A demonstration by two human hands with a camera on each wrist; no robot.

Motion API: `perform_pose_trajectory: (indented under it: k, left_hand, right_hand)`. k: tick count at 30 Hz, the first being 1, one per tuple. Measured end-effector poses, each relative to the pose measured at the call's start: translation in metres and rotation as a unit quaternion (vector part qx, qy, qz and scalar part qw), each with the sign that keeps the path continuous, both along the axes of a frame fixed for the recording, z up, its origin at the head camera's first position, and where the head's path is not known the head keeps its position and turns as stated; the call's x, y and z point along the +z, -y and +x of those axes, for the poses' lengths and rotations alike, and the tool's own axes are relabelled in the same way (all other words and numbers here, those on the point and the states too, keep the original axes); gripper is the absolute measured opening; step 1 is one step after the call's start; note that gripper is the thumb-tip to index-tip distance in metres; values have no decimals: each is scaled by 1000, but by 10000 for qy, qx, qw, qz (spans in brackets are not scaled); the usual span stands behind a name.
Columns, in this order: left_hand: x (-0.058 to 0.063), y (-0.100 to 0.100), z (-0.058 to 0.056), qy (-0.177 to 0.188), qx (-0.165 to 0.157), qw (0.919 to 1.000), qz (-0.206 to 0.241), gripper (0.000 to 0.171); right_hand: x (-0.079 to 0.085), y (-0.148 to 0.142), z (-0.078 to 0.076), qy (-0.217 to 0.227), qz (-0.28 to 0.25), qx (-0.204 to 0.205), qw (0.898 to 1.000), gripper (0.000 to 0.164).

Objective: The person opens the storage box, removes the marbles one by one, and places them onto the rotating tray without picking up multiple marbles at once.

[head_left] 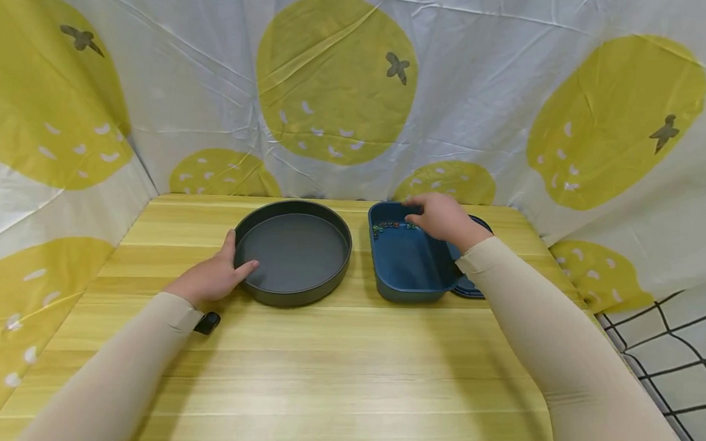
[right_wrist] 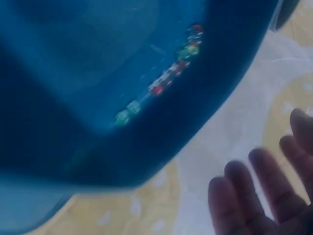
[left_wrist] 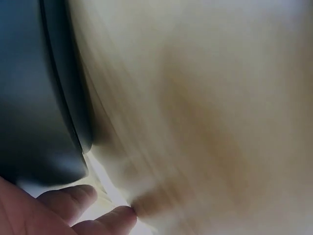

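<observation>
Reaching over the far right part of a deep blue rectangular container (head_left: 412, 261), my right hand (head_left: 442, 218) has its fingers extended and holds nothing. In the right wrist view its fingers (right_wrist: 266, 186) show outside the container's wall. Small shiny red, green and clear beads (right_wrist: 168, 77) lie along one end of the container floor. My left hand (head_left: 213, 277) rests at the left side of a round dark grey pan (head_left: 293, 251). Its thumb overlaps the near left rim, and the other fingers lie along the outside. Two of those fingers (left_wrist: 110, 221) appear beside the pan's wall in the left wrist view.
A blue lid (head_left: 469, 288) lies to the right of the container, partly hidden by the right arm. Pan and container stand side by side on a wooden table (head_left: 336, 375). A lemon-print cloth (head_left: 480, 89) hangs behind. At the right is a black wire grid (head_left: 670, 332).
</observation>
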State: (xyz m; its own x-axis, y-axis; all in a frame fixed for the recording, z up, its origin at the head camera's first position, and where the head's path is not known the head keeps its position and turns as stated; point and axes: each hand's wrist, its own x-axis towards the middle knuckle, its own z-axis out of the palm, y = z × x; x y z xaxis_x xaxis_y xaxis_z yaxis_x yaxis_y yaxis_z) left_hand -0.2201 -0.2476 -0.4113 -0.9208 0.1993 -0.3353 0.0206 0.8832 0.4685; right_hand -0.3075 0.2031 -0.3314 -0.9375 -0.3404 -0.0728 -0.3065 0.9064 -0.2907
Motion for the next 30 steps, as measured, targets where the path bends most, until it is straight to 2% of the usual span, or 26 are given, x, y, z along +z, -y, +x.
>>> perform_pose_trajectory:
  k: [6,11,17,23,30]
  left_hand:
    - [-2,-1,-1,69,-10,10000,35,110]
    - [-4,-1,0,88,10,9999,78,109]
    - [-4,-1,1,68,29,10000,26,108]
    - [-3,-3,2,75,37,9999,77,106]
    - [0,-3,2,110,75,9998,113,104]
  right_hand:
    - [-17,24,-32,668,-421,213,9966,39]
    - [-41,34,-46,984,-289,405,9939,34]
    - [-60,38,-55,1091,30,627,9920,35]
    - [-65,41,-55,1105,241,726,9909,35]
    - [-73,41,-57,1128,203,511,9921,34]
